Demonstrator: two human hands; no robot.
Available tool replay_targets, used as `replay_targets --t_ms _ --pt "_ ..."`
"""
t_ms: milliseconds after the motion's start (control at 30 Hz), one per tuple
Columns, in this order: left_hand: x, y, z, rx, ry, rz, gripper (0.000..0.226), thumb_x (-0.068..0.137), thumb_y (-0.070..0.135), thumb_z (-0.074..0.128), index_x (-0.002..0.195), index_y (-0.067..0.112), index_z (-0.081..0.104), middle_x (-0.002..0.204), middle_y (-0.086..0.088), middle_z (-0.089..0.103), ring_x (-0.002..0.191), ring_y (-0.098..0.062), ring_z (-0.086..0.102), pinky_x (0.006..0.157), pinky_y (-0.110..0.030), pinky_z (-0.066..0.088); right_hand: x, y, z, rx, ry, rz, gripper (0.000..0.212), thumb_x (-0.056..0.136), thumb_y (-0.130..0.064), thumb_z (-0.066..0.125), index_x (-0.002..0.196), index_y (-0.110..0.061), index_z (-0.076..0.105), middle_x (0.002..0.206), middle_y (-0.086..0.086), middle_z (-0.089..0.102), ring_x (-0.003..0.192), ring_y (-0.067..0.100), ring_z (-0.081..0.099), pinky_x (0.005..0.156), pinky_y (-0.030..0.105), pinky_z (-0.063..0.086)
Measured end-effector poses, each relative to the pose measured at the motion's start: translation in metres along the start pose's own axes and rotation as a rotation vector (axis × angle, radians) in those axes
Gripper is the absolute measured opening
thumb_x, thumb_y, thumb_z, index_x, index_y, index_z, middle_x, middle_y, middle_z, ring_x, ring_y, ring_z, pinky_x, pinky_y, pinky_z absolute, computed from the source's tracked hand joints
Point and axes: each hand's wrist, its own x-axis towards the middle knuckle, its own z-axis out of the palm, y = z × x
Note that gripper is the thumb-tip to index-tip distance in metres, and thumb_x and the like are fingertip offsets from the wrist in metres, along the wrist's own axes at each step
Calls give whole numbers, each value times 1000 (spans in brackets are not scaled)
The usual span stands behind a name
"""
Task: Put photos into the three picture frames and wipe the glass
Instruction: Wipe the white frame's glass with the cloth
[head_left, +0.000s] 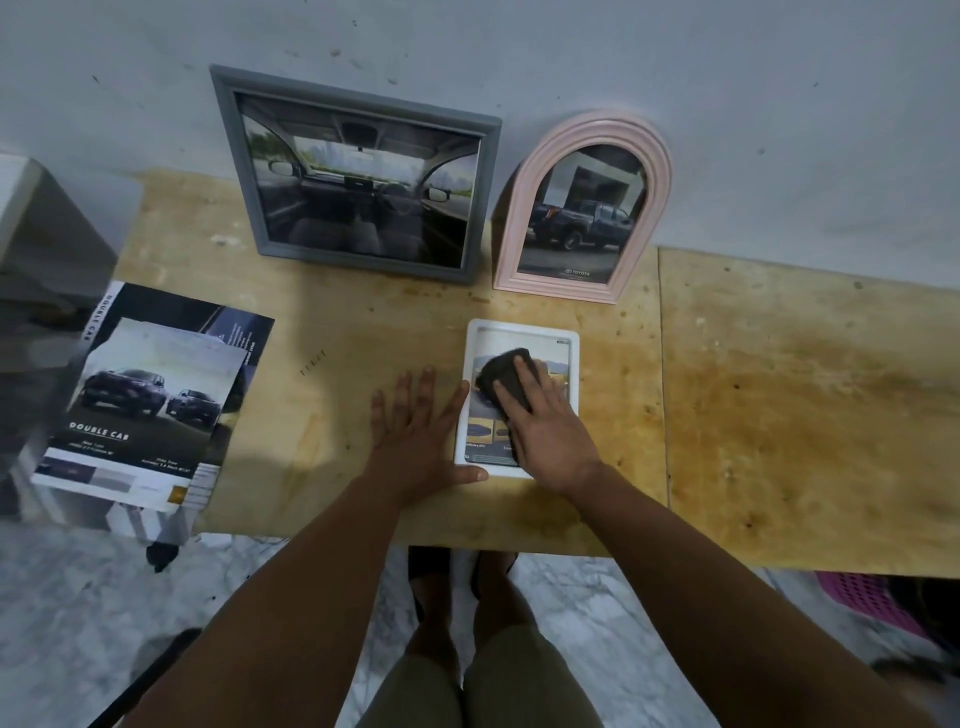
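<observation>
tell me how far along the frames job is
Done, it seems: the grey frame and pink arched frame stand against the wall with photos in. In hand: the right hand presses a dark cloth on the white frame, steadied by the left hand. Left: finishing this wipe.

Grey frame (228, 156), pink arched frame (660, 171), white frame (519, 326), black cloth (506, 376), tan plywood table (779, 389) (stained darker), grey-white marbled floor (78, 597), magenta basket (867, 597)
</observation>
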Motion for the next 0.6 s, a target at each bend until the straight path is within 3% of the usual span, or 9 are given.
replay_targets --t_ms 100,200,300,367,433,600 --pt "1 -1 2 13 7 3 124 65 98 44 149 48 -33 162 -5 -38 146 -35 -40 116 -65 -19 8 -3 -8 52 -48 68 90 91 -17 71 164 -24 19 172 13 -4 158 39 -1 120 51 32" --pt "1 -1 4 6 7 -4 123 65 98 44 151 48 -29 162 -4 -38 146 -34 -40 116 -64 -19 3 -17 -8 131 -62 50 81 91 -6 65 161 -25 30 173 8 5 158 36 4 111 49 44" --pt "0 -1 4 10 18 -7 123 64 99 41 152 47 -28 162 -3 -39 146 -34 -40 116 -65 -18 -11 -26 -8 124 -75 -28 71 87 -2 65 152 -28 49 168 4 27 152 42 26 107 53 48" --pt "0 0 4 10 14 -9 123 64 99 41 152 46 -28 161 -3 -40 145 -33 -42 116 -64 -19 -20 -27 -6 121 -66 -64 63 84 -3 69 140 -30 63 161 1 43 133 43 44 99 53 52" --pt "0 0 3 16 29 -7 124 65 98 43 153 46 -28 161 -3 -40 145 -33 -41 116 -63 -19 -25 -26 -9 117 -88 -91 56 84 -5 70 133 -32 68 156 -4 50 123 38 48 95 49 51" --pt "0 -2 7 29 74 -1 126 62 97 45 156 44 -21 165 -4 -32 148 -34 -36 118 -65 -15 -22 -20 -46 35 -280 -103 49 87 -7 66 127 -34 72 139 -8 64 124 25 51 97 32 47"
